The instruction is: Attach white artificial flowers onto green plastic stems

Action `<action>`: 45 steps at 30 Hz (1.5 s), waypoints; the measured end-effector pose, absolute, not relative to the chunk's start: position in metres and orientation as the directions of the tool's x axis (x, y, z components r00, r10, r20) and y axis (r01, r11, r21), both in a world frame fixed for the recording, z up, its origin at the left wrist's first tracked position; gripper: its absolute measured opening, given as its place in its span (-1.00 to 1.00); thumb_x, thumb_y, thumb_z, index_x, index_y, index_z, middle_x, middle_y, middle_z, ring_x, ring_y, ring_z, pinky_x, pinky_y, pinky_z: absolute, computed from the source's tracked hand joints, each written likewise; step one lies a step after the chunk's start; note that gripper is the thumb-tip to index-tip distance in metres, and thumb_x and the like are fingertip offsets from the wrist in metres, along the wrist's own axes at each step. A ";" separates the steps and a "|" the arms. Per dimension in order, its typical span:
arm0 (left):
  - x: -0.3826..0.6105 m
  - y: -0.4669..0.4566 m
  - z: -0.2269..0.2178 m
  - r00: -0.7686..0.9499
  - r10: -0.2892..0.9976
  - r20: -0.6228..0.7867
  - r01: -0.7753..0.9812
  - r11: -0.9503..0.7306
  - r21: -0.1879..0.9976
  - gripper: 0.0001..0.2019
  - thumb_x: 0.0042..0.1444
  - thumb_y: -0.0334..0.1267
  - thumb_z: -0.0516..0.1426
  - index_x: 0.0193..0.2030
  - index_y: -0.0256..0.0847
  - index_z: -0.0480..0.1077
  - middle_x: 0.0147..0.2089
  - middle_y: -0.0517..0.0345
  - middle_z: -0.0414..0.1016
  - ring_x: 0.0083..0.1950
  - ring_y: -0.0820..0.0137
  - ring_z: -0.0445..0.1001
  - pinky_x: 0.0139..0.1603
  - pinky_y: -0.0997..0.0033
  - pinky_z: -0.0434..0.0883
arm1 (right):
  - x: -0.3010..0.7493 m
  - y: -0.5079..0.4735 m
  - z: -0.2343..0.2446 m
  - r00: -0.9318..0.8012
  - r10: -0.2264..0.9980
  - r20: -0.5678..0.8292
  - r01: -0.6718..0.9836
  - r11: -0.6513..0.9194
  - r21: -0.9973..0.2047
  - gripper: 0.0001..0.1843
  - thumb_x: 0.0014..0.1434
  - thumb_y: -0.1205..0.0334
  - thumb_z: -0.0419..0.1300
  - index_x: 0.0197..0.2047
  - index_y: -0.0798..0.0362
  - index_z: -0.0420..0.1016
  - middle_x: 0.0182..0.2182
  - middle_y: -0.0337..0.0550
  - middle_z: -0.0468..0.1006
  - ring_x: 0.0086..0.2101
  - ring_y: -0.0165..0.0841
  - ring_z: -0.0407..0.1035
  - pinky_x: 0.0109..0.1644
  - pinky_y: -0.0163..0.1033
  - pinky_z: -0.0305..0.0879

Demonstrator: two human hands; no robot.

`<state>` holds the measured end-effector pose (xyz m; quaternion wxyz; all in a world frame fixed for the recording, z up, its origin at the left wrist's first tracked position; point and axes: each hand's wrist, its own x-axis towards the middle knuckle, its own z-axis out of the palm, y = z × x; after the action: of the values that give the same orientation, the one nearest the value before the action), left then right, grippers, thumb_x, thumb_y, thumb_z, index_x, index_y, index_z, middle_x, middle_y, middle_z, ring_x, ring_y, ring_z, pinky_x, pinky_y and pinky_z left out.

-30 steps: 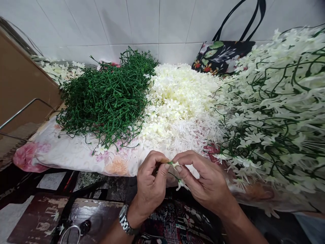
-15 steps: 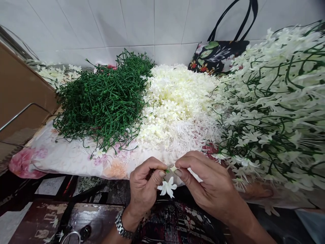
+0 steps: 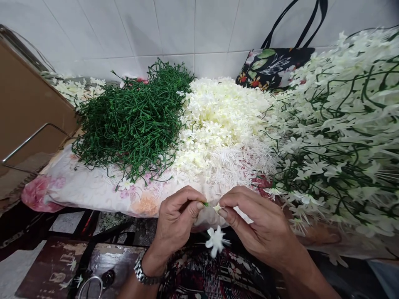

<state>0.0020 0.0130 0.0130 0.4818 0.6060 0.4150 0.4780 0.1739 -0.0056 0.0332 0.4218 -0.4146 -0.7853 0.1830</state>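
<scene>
My left hand [image 3: 176,220], with a metal watch [image 3: 140,272] on its wrist, pinches the tip of a thin green plastic stem [image 3: 205,204]. My right hand [image 3: 258,226] pinches a small cream flower piece [image 3: 217,207] right against that stem tip. A finished white flower [image 3: 215,240] hangs on the same sprig below the fingers. Both hands are low in the middle, just in front of the floral cloth [image 3: 84,187].
On the cloth lie a heap of green stems [image 3: 131,120], a heap of loose cream flowers [image 3: 221,120] and white stamen pieces [image 3: 240,166]. Assembled flower sprays [image 3: 343,133] pile up on the right. A floral tote bag [image 3: 274,66] leans on the tiled wall; a cardboard box [image 3: 28,108] stands left.
The hanging white flower has swung lower and to the right under the fingers. Both hands stay pinched together on the stem tip and flower piece.
</scene>
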 end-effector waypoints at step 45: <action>0.014 0.018 -0.003 0.259 0.873 0.413 0.298 -0.479 0.826 -0.80 0.07 -0.49 0.03 -0.51 -0.24 0.37 -0.59 0.25 0.35 -0.56 0.53 0.27 -0.54 0.57 0.22 | 0.167 0.005 0.009 -0.319 0.820 0.476 0.613 0.561 -0.556 -0.82 0.21 0.42 0.01 -0.41 0.09 0.33 -0.56 -0.23 0.34 -0.51 -0.44 0.24 -0.46 -0.35 0.18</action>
<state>0.0138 0.0175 -0.0028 0.3144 0.7283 0.4021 0.4572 0.1672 0.0053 0.0093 0.3743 -0.4477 -0.8003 0.1379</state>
